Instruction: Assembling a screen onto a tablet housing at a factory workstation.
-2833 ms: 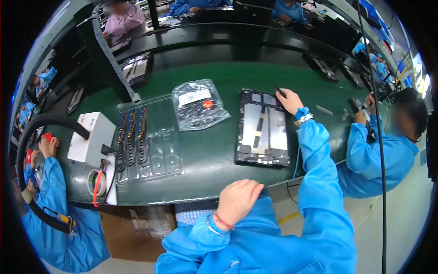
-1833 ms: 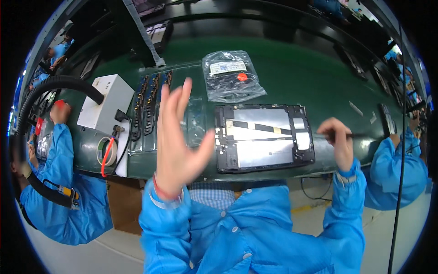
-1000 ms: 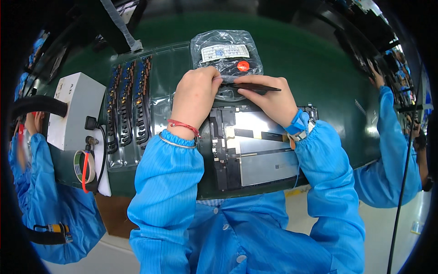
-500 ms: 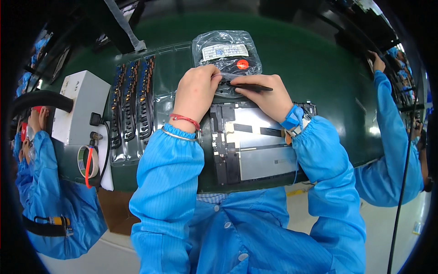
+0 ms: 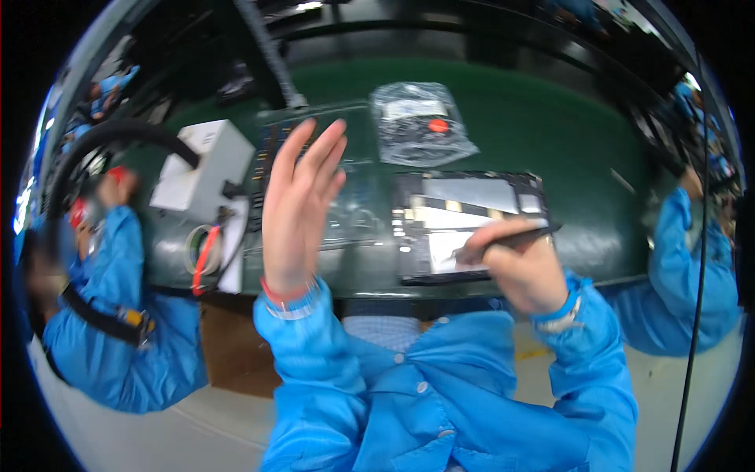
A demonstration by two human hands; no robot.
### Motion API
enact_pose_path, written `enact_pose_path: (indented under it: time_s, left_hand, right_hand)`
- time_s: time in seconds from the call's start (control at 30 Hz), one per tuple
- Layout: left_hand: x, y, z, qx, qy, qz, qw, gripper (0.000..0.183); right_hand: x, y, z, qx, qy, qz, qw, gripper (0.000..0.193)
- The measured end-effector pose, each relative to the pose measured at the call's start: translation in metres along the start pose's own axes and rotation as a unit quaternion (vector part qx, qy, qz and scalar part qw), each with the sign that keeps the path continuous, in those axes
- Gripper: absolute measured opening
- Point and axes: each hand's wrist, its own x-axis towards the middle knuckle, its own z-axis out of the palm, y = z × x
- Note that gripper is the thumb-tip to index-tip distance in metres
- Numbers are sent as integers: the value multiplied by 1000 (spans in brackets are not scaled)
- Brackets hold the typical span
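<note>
Bench (image 5: 519, 130) with a dark green top, seen from above through a curved wide lens, where a person in a blue smock works with two bare hands. A flat, black-framed device (image 5: 472, 189) with silvery inner panels lies near the front edge, right of centre. The right hand (image 5: 521, 263) is over its lower right part, blurred, fingers pinched around a slim dark tool (image 5: 539, 234); whether the tool's tip touches the panels cannot be told. The left hand (image 5: 297, 200) is raised, palm wide and fingers stretched out, in front of a clear plastic tray (image 5: 354, 197) holding dark strips of small parts (image 5: 263, 149). Just beyond the device sits a clear bag (image 5: 421, 145) with a white label and an orange-red round sticker. To the left stand a white box (image 5: 189, 169) with a black hose (image 5: 110, 128) and a tape roll (image 5: 191, 252). Blue-sleeved co-workers sit at both sides.
</note>
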Motion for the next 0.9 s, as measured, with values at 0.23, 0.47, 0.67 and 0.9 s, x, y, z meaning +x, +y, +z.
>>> enact_pose_path:
  time_s: [0.23, 0.47, 0.67, 0.9]
  left_hand:
    - [-163, 2, -147, -430, 352, 64, 829, 49]
    - [-247, 30, -228, -230, 541, 119, 800, 44]
    - [-261, 22, -242, -345, 305, 116, 880, 19]
    - [-190, 17, -156, -297, 332, 179, 877, 18]
  right_hand:
    - [56, 158, 155, 262, -144, 296, 907, 32]
    - [104, 266, 307, 234, -198, 413, 858, 24]
    - [109, 266, 301, 318, -159, 391, 849, 23]
    - [42, 90, 112, 290, -120, 177, 933, 25]
